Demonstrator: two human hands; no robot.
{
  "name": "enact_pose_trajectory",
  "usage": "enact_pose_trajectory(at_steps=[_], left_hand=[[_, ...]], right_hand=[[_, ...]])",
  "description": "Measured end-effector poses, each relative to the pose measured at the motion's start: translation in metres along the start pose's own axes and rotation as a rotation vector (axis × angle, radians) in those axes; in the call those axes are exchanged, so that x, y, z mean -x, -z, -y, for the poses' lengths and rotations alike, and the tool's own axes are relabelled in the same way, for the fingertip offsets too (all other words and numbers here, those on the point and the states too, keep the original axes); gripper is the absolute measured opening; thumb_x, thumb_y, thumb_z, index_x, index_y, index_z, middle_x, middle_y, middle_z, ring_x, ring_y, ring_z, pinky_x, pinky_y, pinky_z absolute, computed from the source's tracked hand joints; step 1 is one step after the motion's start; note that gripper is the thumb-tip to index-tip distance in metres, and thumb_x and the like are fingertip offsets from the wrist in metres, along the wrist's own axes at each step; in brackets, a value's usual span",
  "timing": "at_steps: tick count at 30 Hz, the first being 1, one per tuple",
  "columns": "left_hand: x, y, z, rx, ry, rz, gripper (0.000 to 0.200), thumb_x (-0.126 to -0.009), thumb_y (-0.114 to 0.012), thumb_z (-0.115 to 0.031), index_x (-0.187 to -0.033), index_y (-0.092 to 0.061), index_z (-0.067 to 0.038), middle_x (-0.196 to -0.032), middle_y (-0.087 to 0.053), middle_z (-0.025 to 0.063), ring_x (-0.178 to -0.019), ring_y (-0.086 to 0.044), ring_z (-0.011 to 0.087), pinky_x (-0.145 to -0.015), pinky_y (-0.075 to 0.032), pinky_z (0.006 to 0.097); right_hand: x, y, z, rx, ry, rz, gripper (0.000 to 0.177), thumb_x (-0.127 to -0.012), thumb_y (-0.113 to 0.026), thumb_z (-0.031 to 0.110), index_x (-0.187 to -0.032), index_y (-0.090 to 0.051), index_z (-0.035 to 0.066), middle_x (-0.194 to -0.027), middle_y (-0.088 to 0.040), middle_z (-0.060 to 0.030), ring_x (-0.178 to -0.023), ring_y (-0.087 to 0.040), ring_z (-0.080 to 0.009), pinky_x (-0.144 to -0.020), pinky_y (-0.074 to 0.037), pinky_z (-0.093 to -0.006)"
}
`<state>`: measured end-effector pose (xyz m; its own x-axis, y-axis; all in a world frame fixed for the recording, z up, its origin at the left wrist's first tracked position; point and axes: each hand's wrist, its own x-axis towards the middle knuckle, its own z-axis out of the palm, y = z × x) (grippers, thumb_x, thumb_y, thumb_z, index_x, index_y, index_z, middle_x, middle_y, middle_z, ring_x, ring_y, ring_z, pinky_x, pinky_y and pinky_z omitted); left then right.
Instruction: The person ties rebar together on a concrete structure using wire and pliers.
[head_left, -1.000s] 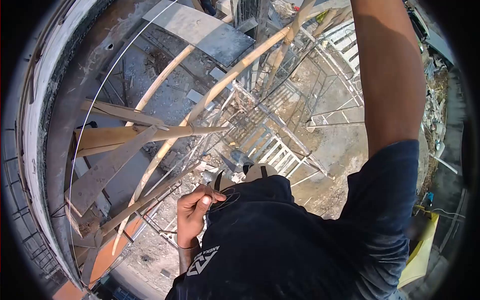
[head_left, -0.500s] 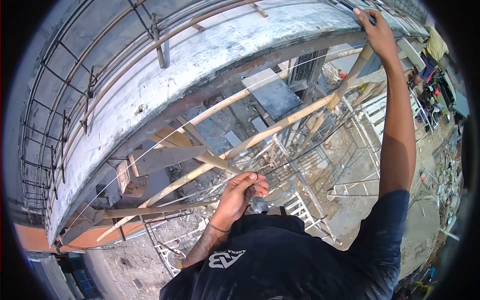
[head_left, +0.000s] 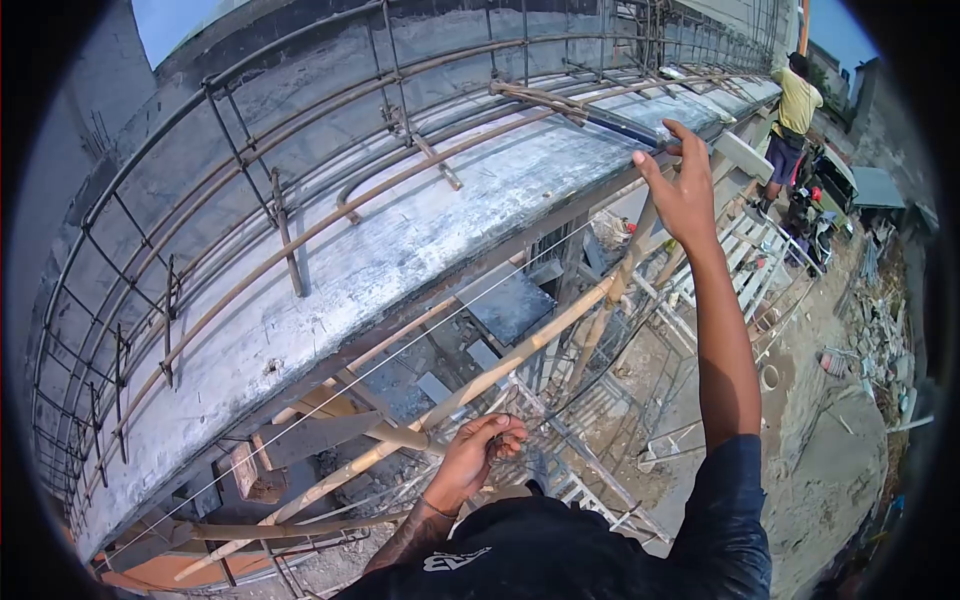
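My right hand (head_left: 685, 190) is raised over the edge of the pale curved ledge (head_left: 400, 240), its thumb and fingers apart. Near its fingertips lies the end of a dark, long-handled tool (head_left: 620, 122), which rests among the rebar over the ledge. My left hand (head_left: 472, 462) is low in front of my chest, fingers curled and pinched; a thin dark strand seems to show at its fingertips, too small to make out. A rebar cage (head_left: 240, 160) runs along the ledge.
A taut string (head_left: 385, 362) runs below the ledge edge. Under it are bamboo poles (head_left: 520, 350) and a drop to rubble-strewn ground with metal frames. A person in a yellow top (head_left: 797, 105) stands at the far right.
The view has tilted up, showing more rebar, the tool and the other person. My right hand has opened away from the dark item at the ledge; my left hand remains curled near my chest.
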<state>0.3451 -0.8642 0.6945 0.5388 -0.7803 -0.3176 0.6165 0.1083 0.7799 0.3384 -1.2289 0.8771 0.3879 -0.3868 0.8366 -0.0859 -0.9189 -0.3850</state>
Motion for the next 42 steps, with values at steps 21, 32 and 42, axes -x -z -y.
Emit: enact_pose_trajectory(at_steps=[21, 32, 42], left_hand=[[-0.128, -0.045, -0.049, 0.077, 0.082, 0.561, 0.05, -0.094, -0.049, -0.039, -0.109, -0.064, 0.006, -0.103, -0.067, 0.0176, -0.094, -0.06, 0.0188, -0.085, -0.044, 0.0322], [-0.142, -0.081, -0.021, 0.21, -0.109, 0.379, 0.055, -0.097, -0.05, -0.047, -0.131, -0.047, -0.004, -0.12, -0.057, 0.0191, -0.112, -0.059, 0.0318, -0.097, -0.044, 0.0419], [-0.122, -0.039, -0.026, -0.426, 0.113, 0.584, 0.048, -0.105, -0.04, -0.036, -0.066, -0.041, -0.008, -0.058, -0.045, 0.0003, -0.055, -0.044, 0.0101, -0.058, -0.042, 0.0276]], right_hand=[[0.131, -0.004, 0.007, -0.674, -0.082, 0.696, 0.019, -0.084, -0.066, 0.001, -0.104, -0.068, 0.001, -0.091, -0.069, -0.0136, -0.079, -0.068, -0.025, -0.071, -0.052, -0.0341], [0.14, -0.001, -0.009, -0.354, 0.029, 0.409, 0.015, -0.075, -0.071, -0.004, -0.089, -0.069, 0.002, -0.091, -0.069, -0.0117, -0.082, -0.065, -0.0271, -0.07, -0.051, -0.0344], [0.149, 0.024, -0.032, -1.109, -0.474, 0.656, 0.015, -0.089, -0.065, 0.015, -0.086, -0.068, 0.0, -0.085, -0.068, -0.0092, -0.095, -0.064, -0.0263, -0.091, -0.047, -0.0421]])
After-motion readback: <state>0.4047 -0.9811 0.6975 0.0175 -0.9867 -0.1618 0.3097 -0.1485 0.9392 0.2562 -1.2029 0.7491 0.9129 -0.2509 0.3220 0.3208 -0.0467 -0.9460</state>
